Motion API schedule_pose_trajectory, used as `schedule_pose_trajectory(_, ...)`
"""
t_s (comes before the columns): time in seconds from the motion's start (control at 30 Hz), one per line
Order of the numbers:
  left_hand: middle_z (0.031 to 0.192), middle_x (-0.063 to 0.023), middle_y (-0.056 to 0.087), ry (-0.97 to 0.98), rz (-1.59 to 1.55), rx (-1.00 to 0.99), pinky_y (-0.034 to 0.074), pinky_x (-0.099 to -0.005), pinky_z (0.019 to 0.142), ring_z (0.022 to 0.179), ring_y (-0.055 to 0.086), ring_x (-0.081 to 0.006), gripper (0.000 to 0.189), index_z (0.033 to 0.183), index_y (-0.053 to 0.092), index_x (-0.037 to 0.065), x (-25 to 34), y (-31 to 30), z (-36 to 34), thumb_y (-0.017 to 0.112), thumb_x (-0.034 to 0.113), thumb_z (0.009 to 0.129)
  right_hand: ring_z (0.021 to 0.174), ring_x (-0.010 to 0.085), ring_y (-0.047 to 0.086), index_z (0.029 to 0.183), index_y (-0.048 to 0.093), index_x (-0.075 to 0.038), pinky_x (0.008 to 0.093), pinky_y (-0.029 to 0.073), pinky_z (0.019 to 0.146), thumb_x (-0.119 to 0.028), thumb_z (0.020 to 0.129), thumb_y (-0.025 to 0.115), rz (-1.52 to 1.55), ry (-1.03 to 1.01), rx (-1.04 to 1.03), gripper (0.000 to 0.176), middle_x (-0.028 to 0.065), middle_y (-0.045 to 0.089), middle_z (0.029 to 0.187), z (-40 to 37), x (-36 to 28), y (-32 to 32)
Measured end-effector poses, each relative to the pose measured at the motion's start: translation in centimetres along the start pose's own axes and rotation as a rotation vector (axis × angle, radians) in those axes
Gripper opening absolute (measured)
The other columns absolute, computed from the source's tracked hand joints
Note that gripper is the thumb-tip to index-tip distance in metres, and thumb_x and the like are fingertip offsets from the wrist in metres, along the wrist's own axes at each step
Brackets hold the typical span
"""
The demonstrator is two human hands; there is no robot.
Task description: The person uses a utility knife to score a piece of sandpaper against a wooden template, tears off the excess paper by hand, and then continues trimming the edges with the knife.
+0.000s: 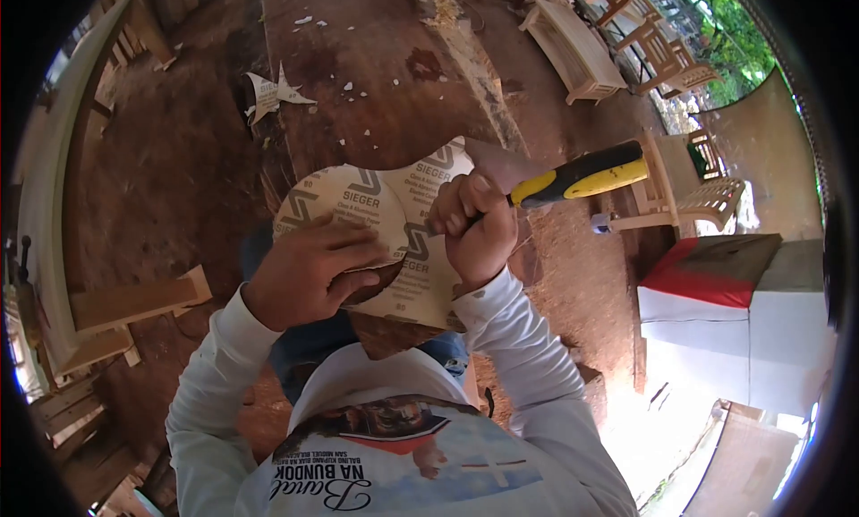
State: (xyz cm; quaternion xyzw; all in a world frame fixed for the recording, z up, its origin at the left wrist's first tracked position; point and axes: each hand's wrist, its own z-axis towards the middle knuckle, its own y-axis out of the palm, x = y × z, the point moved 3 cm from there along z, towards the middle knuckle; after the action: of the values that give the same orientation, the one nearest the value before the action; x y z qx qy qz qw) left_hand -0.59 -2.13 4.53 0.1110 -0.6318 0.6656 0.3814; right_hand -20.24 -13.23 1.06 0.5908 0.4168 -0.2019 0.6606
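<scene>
A printed sheet of sandpaper (pixel 362 199), paper backing up, lies across a board over my lap, its top edge cut in curves. My left hand (pixel 313 266) rests on its left part, fingers across the backing and thumb lower, with a dark brown patch between them. My right hand (pixel 483 226) is closed round the shank end of a chisel (pixel 586 174) with a yellow and black handle, which points out to the right. Its blade is hidden by my fingers, over the right part of the sheet.
Torn sandpaper scraps (pixel 276 92) and small white bits lie on the wooden surface ahead. A wooden frame (pixel 67 159) stands at left. Wooden chairs (pixel 662 56) and a low wooden piece (pixel 573 52) are at upper right. A white box with red trim (pixel 693 329) stands at right.
</scene>
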Motion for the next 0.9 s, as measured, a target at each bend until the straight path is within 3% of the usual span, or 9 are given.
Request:
schedule_pose_trajectory(0.13, 0.140, -0.0202, 0.065, -0.133, 0.164, 0.018, 0.056, -0.0481, 0.103, 0.126, 0.065, -0.0412, 0.057, 0.137, 0.065, 0.007, 1.9, 0.4, 0.6, 0.083, 0.013, 0.084, 0.059, 0.0146, 0.045, 0.076, 0.045, -0.010, 0.0320, 0.039, 0.059, -0.024, 0.099, 0.055, -0.140, 0.051, -0.064, 0.029, 0.0025, 0.045, 0.065, 1.0, 0.3, -0.6)
schedule_pose_trajectory(0.33, 0.139, -0.0258, 0.061, -0.276, 0.239, 0.009, 0.054, -0.0500, 0.103, 0.128, 0.061, -0.0464, 0.056, 0.136, 0.064, 0.007, 3.4, 2.1, 1.7, 0.081, 0.015, 0.084, 0.062, 0.0111, 0.047, 0.081, 0.054, -0.007, 0.0293, 0.038, 0.060, -0.024, 0.101, 0.061, -0.222, 0.170, -0.245, 0.026, 0.0007, 0.050, 0.071, 2.9, -0.4, -0.1)
schedule_pose_trajectory(0.43, 0.139, -0.0231, 0.060, -0.281, 0.300, -0.038, 0.053, -0.0534, 0.104, 0.129, 0.059, -0.0452, 0.050, 0.134, 0.066, 0.009, 3.6, 2.6, 1.8, 0.079, 0.017, 0.087, 0.064, 0.0074, 0.045, 0.086, 0.061, -0.007, 0.0274, 0.037, 0.060, -0.020, 0.101, 0.067, -0.368, 0.193, -0.334, 0.020, -0.0037, 0.051, 0.072, 3.2, -2.3, 0.9)
schedule_pose_trajectory(0.53, 0.143, -0.0201, 0.059, -0.134, 0.449, -0.021, 0.050, -0.0581, 0.106, 0.135, 0.057, -0.0439, 0.042, 0.130, 0.069, 0.011, 2.4, 3.5, 0.8, 0.077, 0.019, 0.089, 0.064, 0.0069, 0.045, 0.087, 0.062, -0.006, 0.0269, 0.036, 0.059, -0.024, 0.104, 0.067, -0.441, 0.194, -0.481, 0.025, -0.0041, 0.051, 0.071, 3.8, -3.0, 1.9)
schedule_pose_trajectory(0.63, 0.149, -0.0180, 0.057, -0.064, 0.334, -0.072, 0.046, -0.0640, 0.109, 0.141, 0.053, -0.0435, 0.040, 0.131, 0.069, 0.014, 1.7, 1.8, 0.3, 0.074, 0.016, 0.091, 0.064, 0.0060, 0.045, 0.083, 0.058, -0.007, 0.0266, 0.034, 0.057, -0.029, 0.107, 0.065, -0.667, 0.272, -0.561, 0.033, -0.0046, 0.051, 0.070, 3.9, -4.6, 3.6)
schedule_pose_trajectory(0.73, 0.153, -0.0173, 0.054, -0.121, 0.384, -0.075, 0.043, -0.0666, 0.113, 0.146, 0.049, -0.0438, 0.045, 0.134, 0.065, 0.010, 2.0, 2.6, -0.2, 0.075, 0.019, 0.090, 0.062, 0.0112, 0.042, 0.074, 0.046, -0.011, 0.0285, 0.034, 0.060, -0.038, 0.107, 0.061, -0.560, 0.298, -0.435, 0.045, -0.0003, 0.044, 0.066, 3.0, -3.4, 3.6)
schedule_pose_trajectory(0.83, 0.153, -0.0174, 0.054, -0.175, 0.353, -0.102, 0.041, -0.0683, 0.115, 0.148, 0.046, -0.0438, 0.055, 0.138, 0.061, 0.009, 2.2, 2.6, 0.1, 0.078, 0.021, 0.088, 0.061, 0.0125, 0.041, 0.073, 0.043, -0.012, 0.0296, 0.035, 0.059, -0.041, 0.107, 0.060, -0.424, 0.055, -0.279, 0.047, 0.0007, 0.043, 0.065, 2.1, -0.8, 2.9)
schedule_pose_trajectory(0.9, 0.156, -0.0183, 0.052, -0.194, 0.340, -0.080, 0.041, -0.0668, 0.113, 0.147, 0.048, -0.0444, 0.060, 0.140, 0.060, 0.007, 2.4, 2.6, 0.1, 0.080, 0.016, 0.084, 0.061, 0.0135, 0.040, 0.073, 0.041, -0.013, 0.0307, 0.036, 0.061, -0.041, 0.107, 0.058, -0.356, 0.005, -0.258, 0.048, 0.0017, 0.042, 0.064, 2.0, 0.2, 2.7)
